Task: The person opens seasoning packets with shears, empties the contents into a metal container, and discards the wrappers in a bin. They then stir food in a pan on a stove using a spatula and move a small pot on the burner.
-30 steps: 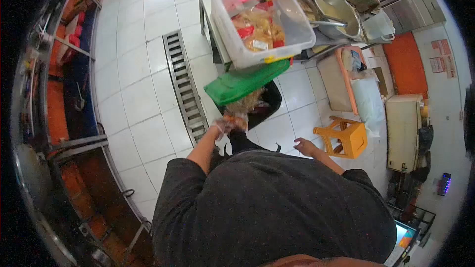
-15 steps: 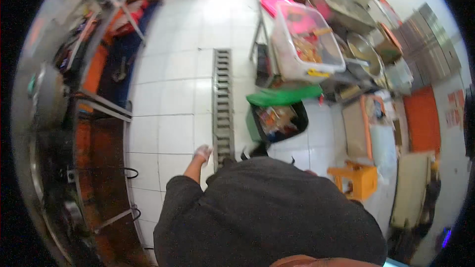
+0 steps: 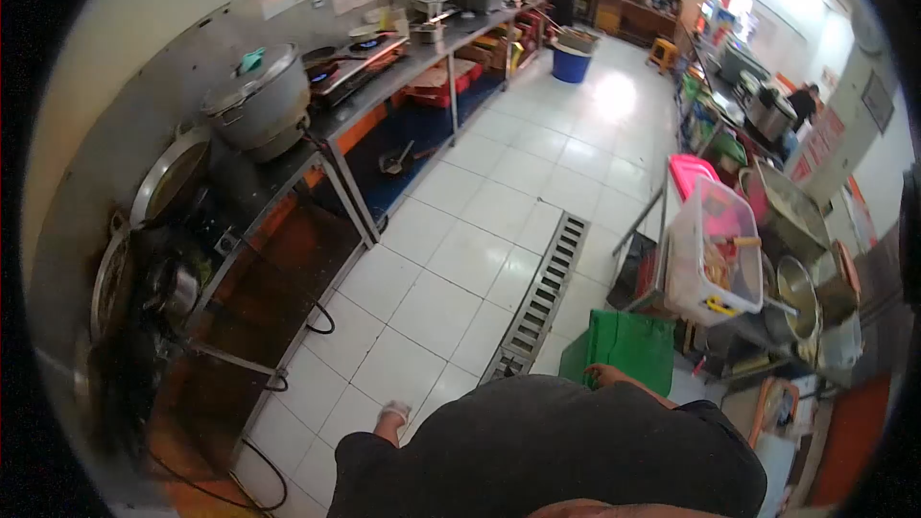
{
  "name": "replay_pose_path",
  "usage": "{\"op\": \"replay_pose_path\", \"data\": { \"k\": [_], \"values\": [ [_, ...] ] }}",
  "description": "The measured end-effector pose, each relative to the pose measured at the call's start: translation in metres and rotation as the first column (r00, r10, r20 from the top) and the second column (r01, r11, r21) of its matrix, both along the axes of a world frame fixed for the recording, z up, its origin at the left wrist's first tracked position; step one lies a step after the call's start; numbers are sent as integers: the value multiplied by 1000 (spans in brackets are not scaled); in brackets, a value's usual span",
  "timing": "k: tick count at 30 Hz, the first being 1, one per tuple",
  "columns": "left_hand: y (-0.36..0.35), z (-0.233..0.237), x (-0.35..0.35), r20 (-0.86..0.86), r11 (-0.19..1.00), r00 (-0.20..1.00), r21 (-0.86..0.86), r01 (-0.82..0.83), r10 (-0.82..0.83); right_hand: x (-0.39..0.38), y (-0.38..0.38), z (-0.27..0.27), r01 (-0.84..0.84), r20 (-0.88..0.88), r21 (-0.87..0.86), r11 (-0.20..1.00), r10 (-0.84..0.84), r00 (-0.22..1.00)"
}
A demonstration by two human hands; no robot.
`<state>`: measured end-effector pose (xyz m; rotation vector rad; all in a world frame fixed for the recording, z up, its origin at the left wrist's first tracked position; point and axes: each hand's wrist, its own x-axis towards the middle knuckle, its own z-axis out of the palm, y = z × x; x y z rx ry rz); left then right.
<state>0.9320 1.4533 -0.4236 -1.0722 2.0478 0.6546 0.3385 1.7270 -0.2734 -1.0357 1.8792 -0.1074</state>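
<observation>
My left hand [image 3: 394, 412] hangs low on the left side of my body, over the white floor tiles. It looks covered by a thin, whitish see-through glove, and its fingers are too small and blurred to make out. My right hand [image 3: 602, 375] is at the near edge of a green bin [image 3: 628, 345], fingers extended and overlapping its lid in this view. The bin's lid is down, so its contents are hidden. My dark shirt covers the lower part of the view.
Along the left runs a metal counter with a large pot [image 3: 254, 105], a stove [image 3: 360, 67] and pans. A floor drain grate [image 3: 542, 293] lies ahead. A clear plastic tub [image 3: 710, 259] stands on the right table. A blue bin [image 3: 571, 62] and two people are farther off.
The green bin's lid has come down over the rubbish that showed inside. My right hand has come into view beside it. The view has tilted up and turned left.
</observation>
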Motion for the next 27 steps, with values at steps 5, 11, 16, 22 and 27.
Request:
{"op": "replay_pose_path", "data": {
  "k": [5, 11, 16, 22, 27],
  "values": [
    [61, 13, 7, 10, 941, 959, 193, -279, 283, -19, -75, 11, -40, -102, 238, 971, 66, 993],
    [4, 22, -66, -28, 925, 950, 237, -297, 312, -70, -107, -42, -111, -36, 126, 986, 116, 993],
    [-95, 33, -164, -80, 938, 953, 217, -271, 293, -143, -164, -83, -137, 22, 126, 983, 135, 991],
    [-199, 78, -270, -106, 933, 938, 187, -308, 331, -251, -271, -106, -272, 46, 38, 961, 271, 962],
    [-247, 44, -291, -186, 857, 837, 91, -508, 515, -313, -385, -107, -343, -85, -148, 928, 334, 939]
  ]
}}
